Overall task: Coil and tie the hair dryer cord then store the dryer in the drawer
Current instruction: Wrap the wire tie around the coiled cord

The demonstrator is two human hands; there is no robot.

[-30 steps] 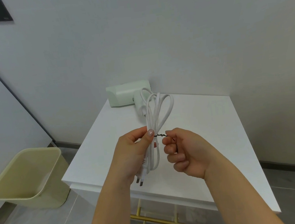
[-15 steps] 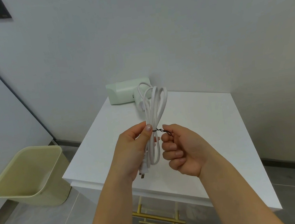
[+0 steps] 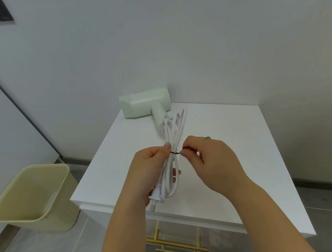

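Head view shows your left hand (image 3: 151, 169) gripping the coiled cord (image 3: 174, 129), its long axis running away from you toward the dryer (image 3: 144, 104) lying on the cabinet top (image 3: 235, 138); your right hand (image 3: 210, 158) pinches the black tie (image 3: 175, 153) just right of the bundle

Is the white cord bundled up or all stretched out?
Bundled up: the cord lies in loops gripped by the left hand, and the right hand pinches a black tie around its middle.
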